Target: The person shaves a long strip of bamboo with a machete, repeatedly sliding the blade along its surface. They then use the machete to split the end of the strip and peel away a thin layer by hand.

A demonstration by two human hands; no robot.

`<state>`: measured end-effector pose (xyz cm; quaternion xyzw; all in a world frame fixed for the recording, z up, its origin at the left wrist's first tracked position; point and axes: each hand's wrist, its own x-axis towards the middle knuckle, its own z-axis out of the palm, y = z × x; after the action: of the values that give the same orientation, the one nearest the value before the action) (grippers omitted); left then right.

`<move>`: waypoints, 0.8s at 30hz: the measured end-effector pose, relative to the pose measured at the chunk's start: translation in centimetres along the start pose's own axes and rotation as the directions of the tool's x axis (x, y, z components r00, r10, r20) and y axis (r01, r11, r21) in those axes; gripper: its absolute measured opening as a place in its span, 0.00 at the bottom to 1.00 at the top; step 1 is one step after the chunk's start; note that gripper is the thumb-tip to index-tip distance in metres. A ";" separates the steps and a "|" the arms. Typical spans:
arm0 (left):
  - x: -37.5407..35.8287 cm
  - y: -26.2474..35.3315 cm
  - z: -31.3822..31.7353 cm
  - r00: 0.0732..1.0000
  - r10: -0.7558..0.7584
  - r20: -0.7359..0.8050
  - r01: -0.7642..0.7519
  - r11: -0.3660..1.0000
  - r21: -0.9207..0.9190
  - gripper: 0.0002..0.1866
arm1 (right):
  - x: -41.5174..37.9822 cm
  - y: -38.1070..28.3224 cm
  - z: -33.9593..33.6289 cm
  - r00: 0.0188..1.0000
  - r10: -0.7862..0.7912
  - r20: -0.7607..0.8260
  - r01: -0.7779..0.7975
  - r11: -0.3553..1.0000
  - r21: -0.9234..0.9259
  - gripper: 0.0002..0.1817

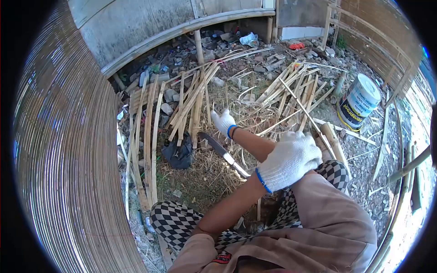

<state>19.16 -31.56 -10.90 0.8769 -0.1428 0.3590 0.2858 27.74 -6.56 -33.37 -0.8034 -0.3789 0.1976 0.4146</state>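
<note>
My arms cross in front of me, both hands in white knit gloves with blue cuffs. My left hand [291, 157], above my right knee, has its fingers curled; whatever it may hold is hidden. A long thin bamboo strip [301, 107] slants down just beyond it. Farther forward, my right hand [223, 122] reaches over the ground with thumb and finger apart, near a pile of split bamboo strips [195, 102]. Below that hand lies a machete [218, 148], its lower end hidden behind my left forearm.
More bamboo strips [148, 136] lie at left, beside a black plastic bag [177, 152]. Another heap of strips [291, 91] is ahead. A white paint bucket [359, 102] and a thick bamboo piece [333, 143] stand to the right. A slatted bamboo screen [68, 136] borders the left.
</note>
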 end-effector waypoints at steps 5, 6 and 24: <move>-1.6 -1.9 5.7 0.889 -0.006 0.457 0.078 0.987 -0.139 0.08 | -5.9 3.7 -1.2 0.997 0.069 -0.021 -0.068 0.996 0.062 0.42; -1.8 -2.1 6.2 0.876 -0.004 0.483 0.082 0.987 -0.141 0.08 | -6.4 4.3 -2.1 0.999 0.052 -0.015 -0.051 0.997 0.059 0.42; 5.7 -10.3 13.2 0.935 -0.355 0.008 0.295 0.763 -0.575 0.05 | 5.5 27.5 -41.2 0.945 -0.323 0.055 0.117 0.176 -0.977 0.21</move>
<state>35.04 -31.59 -18.61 0.7440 -0.0740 0.2890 0.5979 69.52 -33.74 -32.05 -0.8336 -0.4940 -0.2122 -0.1267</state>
